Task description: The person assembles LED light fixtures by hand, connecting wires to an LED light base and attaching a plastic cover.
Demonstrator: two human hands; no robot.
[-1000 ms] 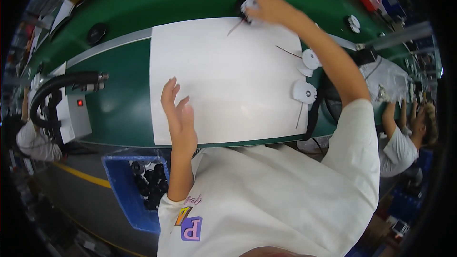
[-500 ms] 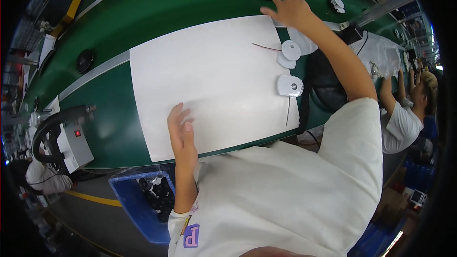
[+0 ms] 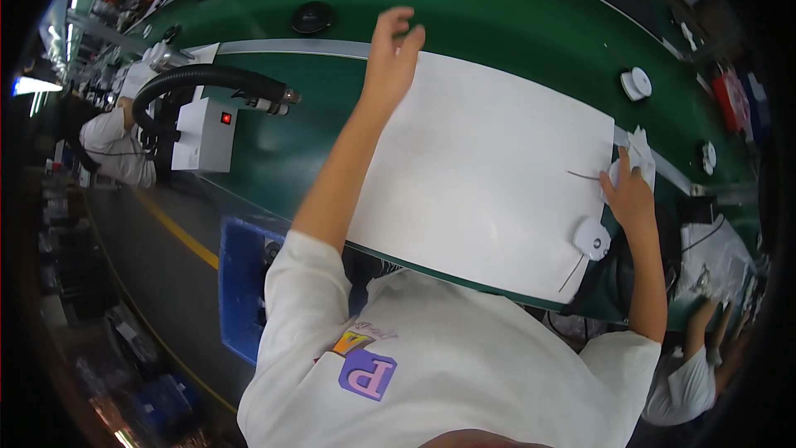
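Note:
My right hand [image 3: 633, 197] is at the right edge of a large white sheet [image 3: 485, 174], with thumb and forefinger on either side of a white round part [image 3: 614, 172]. A thin wire sticks out leftward from that part, and my fingers hide much of it. Just nearer to me lies a white rounded housing [image 3: 592, 238] with a thin lead. My left hand [image 3: 395, 54] is raised over the sheet's far left corner, fingers loosely bent and apart, holding nothing. A black round part [image 3: 313, 17] rests on the green bench beyond it.
White spool-like parts [image 3: 637, 84] stand on the far right of the bench. A crumpled white piece [image 3: 641, 158] is beside my right hand. At left is a white box [image 3: 205, 137] with a black flexible hose [image 3: 207, 76]. Below it sits a blue bin [image 3: 240, 282]. Co-workers are at both sides.
My view has swung right. My right hand has come back from the far spool-like part to the nearer round part with the wire. My left hand has moved up to the sheet's far left corner.

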